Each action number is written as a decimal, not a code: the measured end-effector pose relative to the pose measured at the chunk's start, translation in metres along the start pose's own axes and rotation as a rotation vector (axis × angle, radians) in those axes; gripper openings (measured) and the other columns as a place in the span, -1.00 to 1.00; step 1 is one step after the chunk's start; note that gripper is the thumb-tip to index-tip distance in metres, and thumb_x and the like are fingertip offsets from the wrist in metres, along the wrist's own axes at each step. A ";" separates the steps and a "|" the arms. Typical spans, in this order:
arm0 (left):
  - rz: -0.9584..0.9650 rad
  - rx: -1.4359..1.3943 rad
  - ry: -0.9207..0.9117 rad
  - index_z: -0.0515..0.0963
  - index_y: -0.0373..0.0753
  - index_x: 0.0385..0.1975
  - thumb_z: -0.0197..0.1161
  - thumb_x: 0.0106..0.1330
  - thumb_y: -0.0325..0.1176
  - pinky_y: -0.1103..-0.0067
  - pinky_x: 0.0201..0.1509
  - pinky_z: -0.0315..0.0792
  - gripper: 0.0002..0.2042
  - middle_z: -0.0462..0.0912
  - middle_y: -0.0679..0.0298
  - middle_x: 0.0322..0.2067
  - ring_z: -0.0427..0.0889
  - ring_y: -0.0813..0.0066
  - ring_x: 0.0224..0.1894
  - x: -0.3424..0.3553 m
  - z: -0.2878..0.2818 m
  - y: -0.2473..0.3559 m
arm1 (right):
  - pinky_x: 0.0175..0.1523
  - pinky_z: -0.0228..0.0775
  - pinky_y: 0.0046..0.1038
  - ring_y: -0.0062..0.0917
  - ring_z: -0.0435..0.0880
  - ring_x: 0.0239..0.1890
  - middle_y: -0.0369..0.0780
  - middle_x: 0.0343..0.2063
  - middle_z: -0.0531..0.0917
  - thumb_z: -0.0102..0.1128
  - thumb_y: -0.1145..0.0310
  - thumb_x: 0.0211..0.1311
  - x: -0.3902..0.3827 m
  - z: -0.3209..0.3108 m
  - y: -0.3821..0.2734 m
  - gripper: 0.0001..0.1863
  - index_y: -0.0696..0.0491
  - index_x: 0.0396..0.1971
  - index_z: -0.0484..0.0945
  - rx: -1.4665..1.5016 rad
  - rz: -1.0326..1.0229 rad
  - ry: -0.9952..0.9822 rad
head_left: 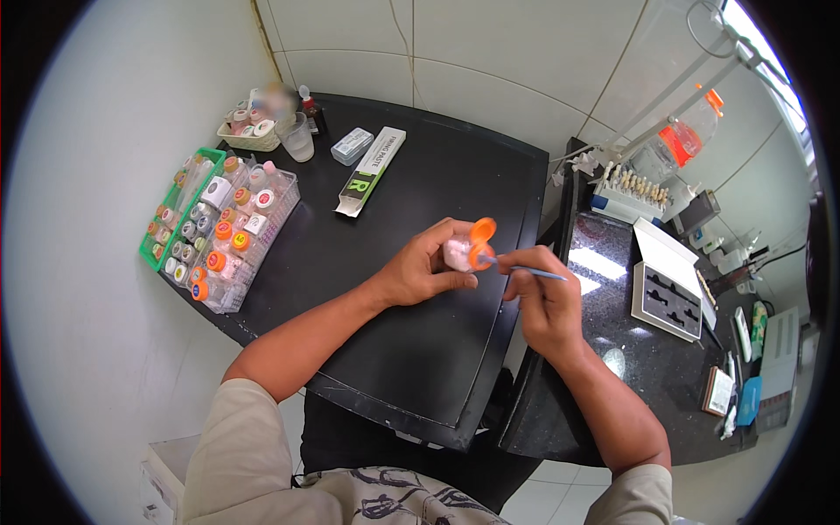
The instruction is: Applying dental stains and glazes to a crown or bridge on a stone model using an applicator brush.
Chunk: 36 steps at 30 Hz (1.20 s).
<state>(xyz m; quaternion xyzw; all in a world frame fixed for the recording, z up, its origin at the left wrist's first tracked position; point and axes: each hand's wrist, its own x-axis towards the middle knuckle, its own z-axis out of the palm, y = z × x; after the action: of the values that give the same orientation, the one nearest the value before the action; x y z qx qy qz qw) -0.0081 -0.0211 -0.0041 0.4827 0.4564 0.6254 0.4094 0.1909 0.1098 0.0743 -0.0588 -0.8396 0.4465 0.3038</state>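
My left hand (415, 271) grips a small clear jar (458, 254) of pale pink material, tilted to the right, over the black table. The jar's orange flip lid (482, 231) stands raised above an orange collar. Between the fingers of my right hand (551, 306) is a thin blue stick-like tool (541, 272), pinched like a pen. Its tip is at or just inside the jar's mouth; I cannot tell how deep it goes.
At the left of the black table (385, 350) stand a clear basket (284, 206) of jars and a green basket (150, 254). Farther back lie a white-green box (374, 166), a small case (353, 146) and a plastic cup (297, 144). On the right counter (560, 385) sits an open white case (667, 302).
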 end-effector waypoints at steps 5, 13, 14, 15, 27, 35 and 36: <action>0.061 0.096 0.004 0.35 -0.22 0.38 0.49 0.37 -0.55 0.50 0.34 0.54 -0.38 0.61 0.26 0.15 0.62 0.53 0.20 0.002 -0.001 -0.005 | -0.31 0.59 -0.36 -0.29 0.76 -0.38 -0.14 -0.26 0.71 0.30 0.64 0.31 0.000 0.000 0.003 -0.77 0.10 -0.08 0.70 -0.117 -0.178 0.022; -0.005 0.045 -0.025 0.35 -0.22 0.31 0.35 0.45 -0.62 0.44 0.36 0.63 -0.51 0.52 0.14 0.31 0.60 0.44 0.28 0.002 -0.001 -0.005 | -0.38 0.56 -0.27 -0.24 0.76 -0.39 -0.24 -0.30 0.68 0.40 0.56 0.28 -0.001 0.001 0.008 -0.76 0.00 -0.09 0.65 -0.228 -0.260 0.062; -0.008 0.052 -0.005 0.36 -0.22 0.31 0.36 0.45 -0.62 0.45 0.36 0.64 -0.51 0.52 0.17 0.28 0.60 0.45 0.27 0.001 -0.001 -0.006 | -0.39 0.56 -0.28 -0.24 0.76 -0.39 -0.24 -0.29 0.68 0.38 0.56 0.28 -0.002 0.002 0.011 -0.75 -0.01 -0.08 0.65 -0.257 -0.250 0.021; -0.009 0.058 0.019 0.37 -0.22 0.30 0.37 0.44 -0.61 0.45 0.35 0.64 -0.52 0.53 0.20 0.25 0.61 0.47 0.26 0.001 0.000 -0.006 | -0.39 0.57 -0.29 -0.24 0.76 -0.39 -0.24 -0.29 0.68 0.37 0.57 0.29 -0.003 0.002 0.013 -0.74 -0.01 -0.07 0.65 -0.286 -0.242 -0.024; 0.055 0.008 0.065 0.24 -0.23 0.38 0.45 0.40 -0.57 0.47 0.36 0.51 -0.37 0.57 0.21 0.20 0.58 0.48 0.26 0.001 0.004 -0.001 | -0.38 0.57 -0.40 -0.44 0.77 -0.44 -0.19 -0.28 0.72 0.25 0.56 0.46 -0.002 -0.004 0.003 -0.85 0.12 -0.04 0.68 -0.045 -0.080 0.016; 0.016 -0.016 0.038 0.22 -0.22 0.42 0.39 0.41 -0.60 0.50 0.32 0.49 -0.36 0.51 0.17 0.24 0.55 0.49 0.27 -0.002 0.001 0.002 | -0.30 0.68 -0.48 -0.50 0.80 -0.38 -0.14 -0.21 0.77 0.15 0.54 0.55 0.001 -0.004 0.000 -0.83 0.16 0.00 0.67 -0.034 0.004 -0.048; 0.019 -0.016 0.043 0.22 -0.22 0.42 0.39 0.41 -0.60 0.50 0.32 0.49 -0.36 0.51 0.17 0.24 0.55 0.49 0.27 -0.002 0.001 0.002 | -0.30 0.68 -0.48 -0.50 0.80 -0.38 -0.14 -0.21 0.77 0.15 0.54 0.55 0.001 -0.004 0.001 -0.83 0.16 0.00 0.67 -0.035 0.001 -0.053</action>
<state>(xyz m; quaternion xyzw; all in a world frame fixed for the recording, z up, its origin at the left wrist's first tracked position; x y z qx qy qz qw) -0.0065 -0.0234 -0.0028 0.4703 0.4554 0.6431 0.3973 0.1919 0.1134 0.0759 -0.0525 -0.8550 0.4335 0.2800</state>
